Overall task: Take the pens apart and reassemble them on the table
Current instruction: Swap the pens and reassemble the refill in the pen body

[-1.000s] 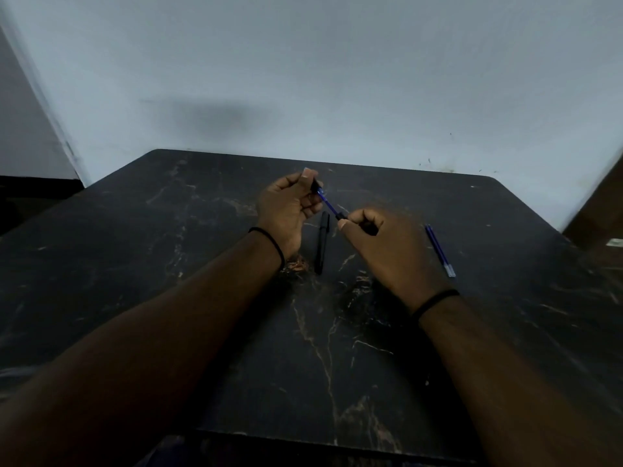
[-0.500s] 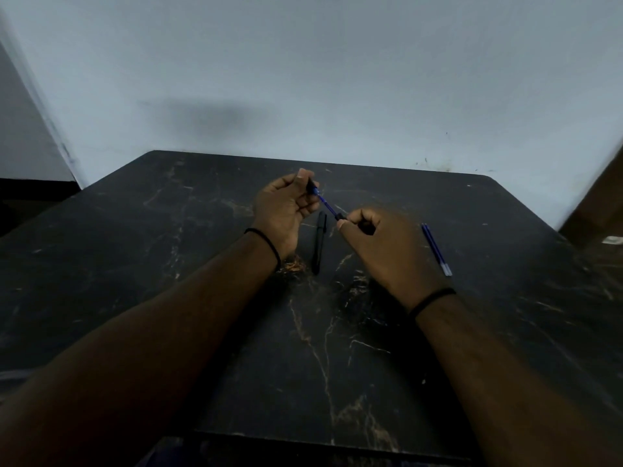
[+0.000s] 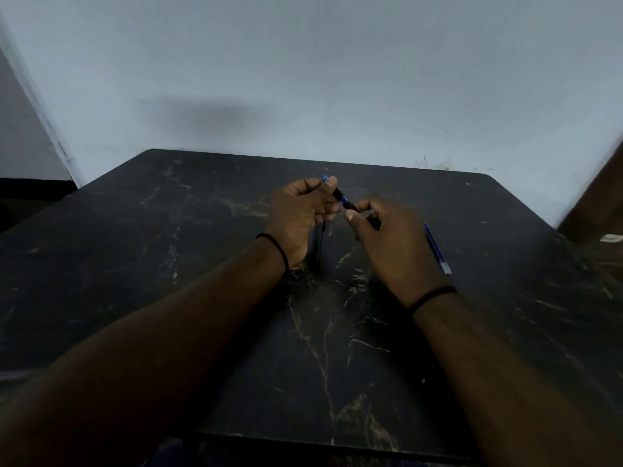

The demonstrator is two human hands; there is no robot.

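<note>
Blue pen (image 3: 344,199) pinched at both ends, left hand (image 3: 301,210) and right hand (image 3: 392,244) above the table (image 3: 168,264).

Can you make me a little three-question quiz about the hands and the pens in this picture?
1. True or false: both hands hold the same pen.
2. Which lies on the table beside the right hand? A) a blue refill B) a red cap C) a pencil
3. Fill in: the black pen piece on the table lies between the two ____.

Key:
1. True. The left hand and right hand grip one pen.
2. A, the blue refill on the table.
3. Hands; the black pen piece is partly hidden there.
</note>
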